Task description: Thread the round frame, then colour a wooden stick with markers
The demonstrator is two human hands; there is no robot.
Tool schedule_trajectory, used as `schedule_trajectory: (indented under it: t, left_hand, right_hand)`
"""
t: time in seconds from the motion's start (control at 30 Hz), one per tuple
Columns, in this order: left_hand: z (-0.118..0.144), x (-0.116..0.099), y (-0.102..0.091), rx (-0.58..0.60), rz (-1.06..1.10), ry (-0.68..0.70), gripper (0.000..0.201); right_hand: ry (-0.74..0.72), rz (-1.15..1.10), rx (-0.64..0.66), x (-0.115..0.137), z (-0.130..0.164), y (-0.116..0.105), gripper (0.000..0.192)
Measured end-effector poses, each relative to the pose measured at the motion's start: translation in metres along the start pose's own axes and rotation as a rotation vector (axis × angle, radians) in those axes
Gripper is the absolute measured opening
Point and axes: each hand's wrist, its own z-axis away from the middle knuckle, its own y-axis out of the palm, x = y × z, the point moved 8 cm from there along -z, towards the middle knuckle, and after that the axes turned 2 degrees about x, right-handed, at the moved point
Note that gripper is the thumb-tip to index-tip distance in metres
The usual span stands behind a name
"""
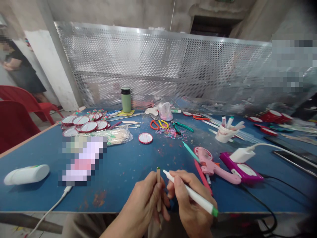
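Near the table's front edge, my left hand [146, 195] is closed around a flat wooden craft stick [158, 193], which stands nearly upright and has a green tip. A second thin stick end pokes out below the fingers. Just to the right, my right hand [189, 198] grips a white marker pen [199, 199] with a green end. The marker's nib points at the stick's top, a small gap apart. A round red-rimmed disc [145, 138] lies on the blue table [123, 165] beyond my hands.
To the right lie a pink glue gun [210, 167], a purple power strip [241, 170] and a paper cup of markers [224, 133]. On the left are a phone [85, 160], a white bottle [27, 174] and stacked discs [89, 127]. Scissors [158, 124] and a green tumbler [126, 100] stand farther back.
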Motion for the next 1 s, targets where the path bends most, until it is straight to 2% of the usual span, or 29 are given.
schedule_trajectory:
  t: [0.33,1.0]
  left_hand:
    - [0.000,-0.002,0.000,-0.007,-0.047,0.035,0.038]
    - [0.000,-0.003,0.001,-0.014,-0.058,0.010,0.039]
  right_hand:
    - [-0.045,0.000,0.066,0.005,-0.002,0.006,0.017]
    - [-0.082,0.045,0.073,0.012,-0.006,0.007,0.017]
